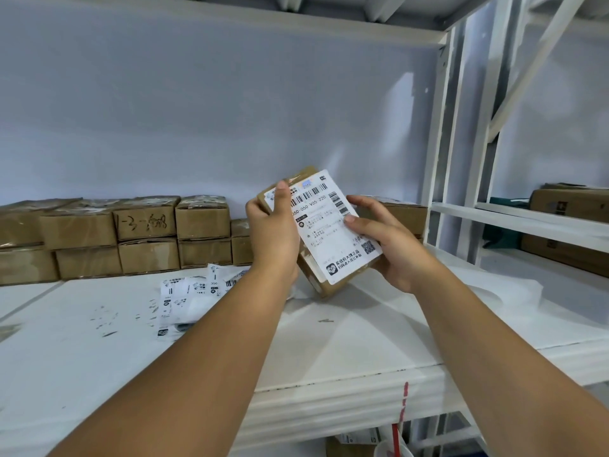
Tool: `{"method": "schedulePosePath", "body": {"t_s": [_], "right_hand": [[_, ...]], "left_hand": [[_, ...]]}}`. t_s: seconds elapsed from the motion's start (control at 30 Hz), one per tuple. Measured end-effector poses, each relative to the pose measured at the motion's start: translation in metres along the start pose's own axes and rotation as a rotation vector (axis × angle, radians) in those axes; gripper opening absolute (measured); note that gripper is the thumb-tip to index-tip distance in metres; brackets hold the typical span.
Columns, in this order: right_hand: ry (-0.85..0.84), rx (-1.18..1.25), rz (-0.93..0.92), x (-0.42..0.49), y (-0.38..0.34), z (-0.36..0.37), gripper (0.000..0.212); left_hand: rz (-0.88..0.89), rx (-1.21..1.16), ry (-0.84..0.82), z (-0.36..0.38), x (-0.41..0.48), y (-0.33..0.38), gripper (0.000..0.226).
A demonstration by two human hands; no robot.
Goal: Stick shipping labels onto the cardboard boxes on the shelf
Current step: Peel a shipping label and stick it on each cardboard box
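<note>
I hold a small cardboard box (326,285) tilted above the white shelf (346,341), between both hands. A white shipping label (329,232) with barcodes lies across the box's upper face. My left hand (272,239) grips the box's left side, thumb pressing on the label's top left corner. My right hand (385,245) holds the right side from below, thumb resting on the label's right edge. A loose pile of more labels (188,296) lies on the shelf to the left.
Two-high rows of taped cardboard boxes (145,239) line the back of the shelf; one more box (402,214) stands behind my right hand. White shelf uprights (438,159) rise at right, with larger boxes (566,225) on the neighbouring shelf.
</note>
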State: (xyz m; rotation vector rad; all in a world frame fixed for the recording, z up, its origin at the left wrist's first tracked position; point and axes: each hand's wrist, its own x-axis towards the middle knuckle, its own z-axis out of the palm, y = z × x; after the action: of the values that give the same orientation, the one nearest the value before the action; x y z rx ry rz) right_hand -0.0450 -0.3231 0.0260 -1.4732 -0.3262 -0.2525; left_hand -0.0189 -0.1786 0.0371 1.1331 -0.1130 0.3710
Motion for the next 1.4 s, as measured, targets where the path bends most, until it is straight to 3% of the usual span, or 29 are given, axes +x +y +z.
{"method": "schedulePosePath", "body": {"t_s": [0.07,0.2,0.33,0.47,0.6,0.8,0.9,1.0,1.1,1.4], "right_hand": [[0.016,-0.010,0.026,0.001,0.001,-0.001,0.028],[0.128,0.036,0.039,0.005,0.003,-0.002,0.009],[0.242,0.024,0.072,0.009,0.007,-0.005,0.015],[0.351,-0.004,0.137,0.011,0.013,-0.009,0.018],[0.389,-0.048,0.192,0.012,0.016,-0.010,0.028],[0.297,-0.104,0.233,0.013,0.019,-0.006,0.029],[0.265,-0.228,0.175,0.011,0.021,-0.006,0.014],[0.303,-0.542,0.161,0.014,0.030,-0.011,0.021],[0.402,-0.705,0.192,0.019,0.036,-0.015,0.051],[0.431,-0.784,0.177,0.027,0.042,-0.017,0.051]], "left_hand": [[-0.006,-0.033,0.020,-0.002,0.003,0.000,0.021],[-0.070,0.054,-0.077,0.001,0.003,-0.002,0.061],[-0.062,0.216,-0.205,0.004,0.000,-0.012,0.075],[0.043,0.509,-0.278,0.004,-0.002,-0.023,0.065],[-0.011,0.670,-0.475,0.003,-0.005,-0.033,0.107],[0.093,0.857,-0.417,0.000,0.007,-0.045,0.059],[0.176,0.975,-0.381,0.001,0.007,-0.043,0.046],[0.199,1.048,-0.391,0.002,0.005,-0.046,0.045],[0.170,1.029,-0.370,0.004,0.006,-0.048,0.042],[-0.006,0.904,-0.481,0.023,0.000,-0.061,0.073]]}}
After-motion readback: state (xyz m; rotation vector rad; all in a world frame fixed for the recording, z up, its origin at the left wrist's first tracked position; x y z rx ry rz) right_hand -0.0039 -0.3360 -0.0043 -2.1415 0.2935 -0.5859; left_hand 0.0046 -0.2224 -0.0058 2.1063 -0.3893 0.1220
